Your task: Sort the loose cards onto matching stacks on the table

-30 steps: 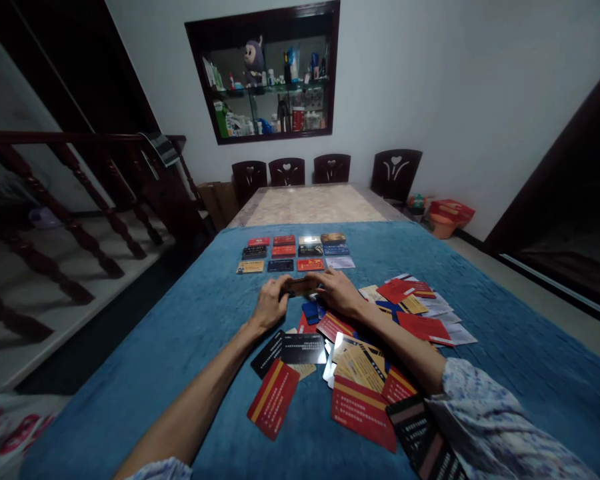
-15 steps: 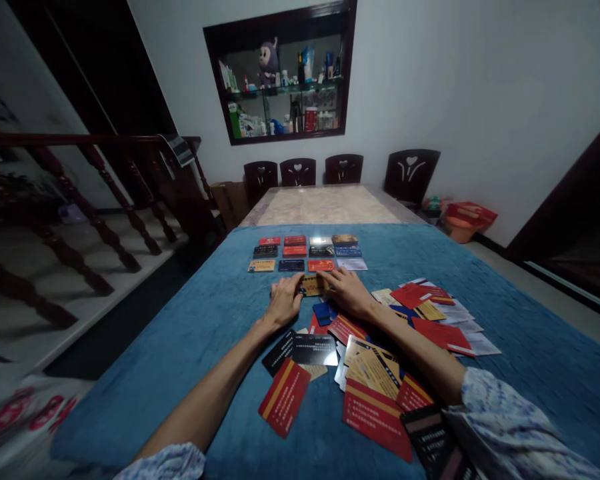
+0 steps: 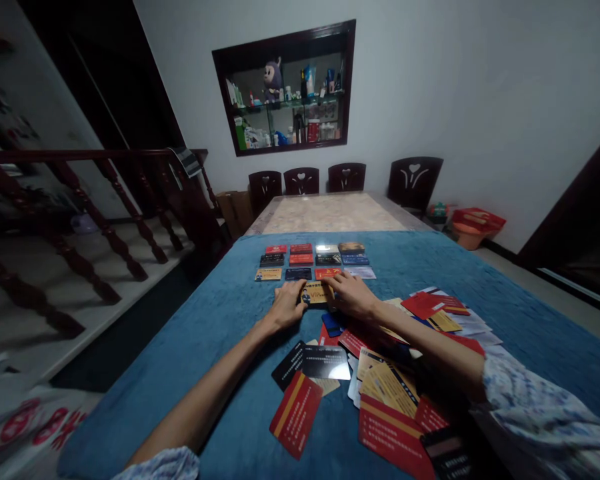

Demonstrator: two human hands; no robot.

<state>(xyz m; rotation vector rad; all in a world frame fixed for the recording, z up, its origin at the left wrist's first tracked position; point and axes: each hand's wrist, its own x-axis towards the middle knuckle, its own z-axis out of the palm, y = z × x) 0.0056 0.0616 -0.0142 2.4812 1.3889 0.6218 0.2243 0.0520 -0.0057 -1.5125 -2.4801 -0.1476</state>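
Between both hands, a gold VIP card [image 3: 317, 293] is gripped by its short ends, printed face toward me. My left hand [image 3: 288, 305] has its thumb and fingers closed on the left end. On the right end, my right hand [image 3: 351, 295] is closed the same way. Just beyond are rows of cards in neat groups, among them a yellow card [image 3: 269, 274], a dark blue card [image 3: 299, 274] and a red card [image 3: 327, 273]. Nearer me lies a loose spread with a black card [image 3: 326, 362], a red card [image 3: 297, 415] and a gold card [image 3: 390, 388].
More loose cards, including a red card [image 3: 423, 305], lie right of my right forearm. A blue cloth [image 3: 205, 320] covers the near table, and the marble tabletop [image 3: 330, 212] shows beyond. Dark chairs [image 3: 301, 181] stand at the far end. A wooden railing [image 3: 105, 200] runs along the left.
The view has tilted, so the whole scene sits slightly lower and further right. Both hands stay on the gold card, whose printed face now shows more fully.
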